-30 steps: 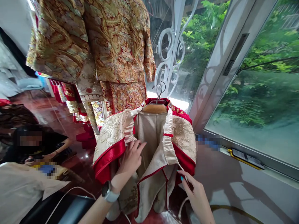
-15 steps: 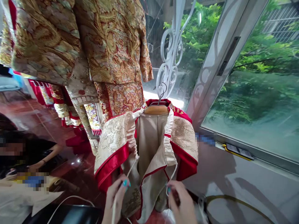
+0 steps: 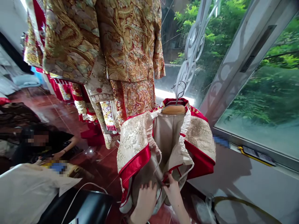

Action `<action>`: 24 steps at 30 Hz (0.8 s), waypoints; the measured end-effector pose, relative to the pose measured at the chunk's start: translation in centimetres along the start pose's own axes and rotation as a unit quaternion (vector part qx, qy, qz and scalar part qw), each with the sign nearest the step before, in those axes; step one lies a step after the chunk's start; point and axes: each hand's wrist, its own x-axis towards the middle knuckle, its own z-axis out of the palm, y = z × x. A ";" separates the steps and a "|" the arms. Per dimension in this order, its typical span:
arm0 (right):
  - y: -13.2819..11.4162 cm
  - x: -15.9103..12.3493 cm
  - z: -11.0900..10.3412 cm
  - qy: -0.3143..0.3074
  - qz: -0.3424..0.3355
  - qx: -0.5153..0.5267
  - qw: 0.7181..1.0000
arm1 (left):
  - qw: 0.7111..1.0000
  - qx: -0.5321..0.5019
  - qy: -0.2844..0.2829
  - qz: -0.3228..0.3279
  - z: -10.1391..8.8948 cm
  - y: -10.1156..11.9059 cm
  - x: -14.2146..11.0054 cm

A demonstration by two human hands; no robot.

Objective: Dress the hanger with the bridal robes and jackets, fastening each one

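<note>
A cream jacket [image 3: 134, 133] with gold embroidery and red satin trim hangs open, its pale lining [image 3: 164, 130] towards me. White gathered strips run down both front openings, and a thin white cord [image 3: 160, 160] hangs from the left strip. Another cord [image 3: 189, 171] loops from the right strip's lower end. My left hand [image 3: 146, 199] lies against the lower left front, fingers bent onto the cloth, tips partly hidden. Close beside it, my right hand [image 3: 173, 193] is closed on the jacket's red-edged lower front. A hanger [image 3: 174, 109] carries the jacket.
Gold brocade garments [image 3: 133, 46] hang behind on the left. A white scrolled metal stand [image 3: 190, 59] rises before the window [image 3: 263, 93]. At lower left, a person [image 3: 44, 143] works beyond pale cloth [image 3: 30, 193] and a black seat-like surface [image 3: 93, 202]. A hoop [image 3: 243, 200] stands lower right.
Both hands have left the two white cords, which now hang loose, and have moved to the jacket's lower front edges. The view has shifted, so the jacket appears further right.
</note>
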 end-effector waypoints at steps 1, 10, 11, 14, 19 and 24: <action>0.3 -0.3 -0.4 -0.028 -0.006 0.040 0.999 | 1.000 -0.017 0.002 0.007 -0.1 0.7 0.4; 0.7 -3.4 -2.7 0.027 -0.020 0.167 0.985 | 0.999 -0.040 0.002 -0.011 2.1 5.2 1.8; 0.7 -3.4 -3.0 0.039 -0.025 0.152 0.987 | 0.999 -0.044 0.009 -0.009 2.5 5.4 1.8; 0.7 -3.0 -3.8 0.062 -0.048 0.103 0.992 | 0.997 -0.069 0.027 0.001 3.0 5.6 1.5; 0.2 -2.8 -3.7 0.034 -0.021 0.181 0.983 | 0.991 -0.134 0.022 -0.022 2.7 5.3 0.7; 0.0 -3.3 -2.7 0.040 -0.001 0.179 0.983 | 0.986 -0.162 0.018 -0.044 2.3 5.4 0.2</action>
